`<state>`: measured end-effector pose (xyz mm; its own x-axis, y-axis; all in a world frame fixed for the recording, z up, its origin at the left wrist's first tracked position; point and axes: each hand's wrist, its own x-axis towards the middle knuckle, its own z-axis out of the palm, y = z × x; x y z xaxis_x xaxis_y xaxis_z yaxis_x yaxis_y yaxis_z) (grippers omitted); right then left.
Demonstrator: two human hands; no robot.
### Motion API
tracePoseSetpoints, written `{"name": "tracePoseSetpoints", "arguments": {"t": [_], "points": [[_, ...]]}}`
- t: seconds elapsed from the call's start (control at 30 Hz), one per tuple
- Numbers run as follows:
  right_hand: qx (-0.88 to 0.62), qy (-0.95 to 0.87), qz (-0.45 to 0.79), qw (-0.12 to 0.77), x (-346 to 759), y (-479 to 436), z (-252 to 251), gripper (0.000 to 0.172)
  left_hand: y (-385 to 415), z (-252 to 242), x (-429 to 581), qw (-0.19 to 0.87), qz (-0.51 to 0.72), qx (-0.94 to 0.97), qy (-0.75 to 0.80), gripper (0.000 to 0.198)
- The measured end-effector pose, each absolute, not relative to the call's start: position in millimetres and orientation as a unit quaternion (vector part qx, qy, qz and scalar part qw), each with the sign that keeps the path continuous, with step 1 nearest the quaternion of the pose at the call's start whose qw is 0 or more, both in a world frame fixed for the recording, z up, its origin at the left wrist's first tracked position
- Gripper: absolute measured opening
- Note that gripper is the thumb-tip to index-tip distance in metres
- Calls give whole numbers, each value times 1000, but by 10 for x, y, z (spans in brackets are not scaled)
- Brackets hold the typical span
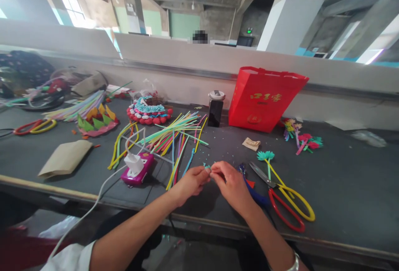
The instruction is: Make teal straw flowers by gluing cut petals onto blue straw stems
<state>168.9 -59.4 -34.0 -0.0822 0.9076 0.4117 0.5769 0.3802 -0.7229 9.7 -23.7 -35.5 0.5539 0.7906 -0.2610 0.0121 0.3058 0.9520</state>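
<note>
My left hand (196,180) and my right hand (230,183) meet fingertip to fingertip over the table's front part. Both are closed in a pinch around a small green fuzzy piece (208,166), mostly hidden by the fingers. Just right of my right hand lies a blue-handled tool (257,196), partly covered by the hand. Beside it rest scissors (274,186) with one red and one yellow handle, blades apart. A green pipe-cleaner flower (265,155) lies by their blades. Tiny green clippings are scattered beyond my fingers.
Loose pipe cleaners (174,134) lie left of centre, near a purple power strip (137,170) with a white plug and cable. Behind stand a phone (215,113) and a red bag (264,100). A brown paper packet (66,158) and other scissors (35,126) are left.
</note>
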Motion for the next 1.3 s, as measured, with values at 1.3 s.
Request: {"name": "tracePoseSetpoints", "arguments": {"t": [1.3], "points": [[-433, -378, 558, 599, 1544, -737, -254, 45, -256, -364, 134, 726, 369, 438, 380, 34]]}}
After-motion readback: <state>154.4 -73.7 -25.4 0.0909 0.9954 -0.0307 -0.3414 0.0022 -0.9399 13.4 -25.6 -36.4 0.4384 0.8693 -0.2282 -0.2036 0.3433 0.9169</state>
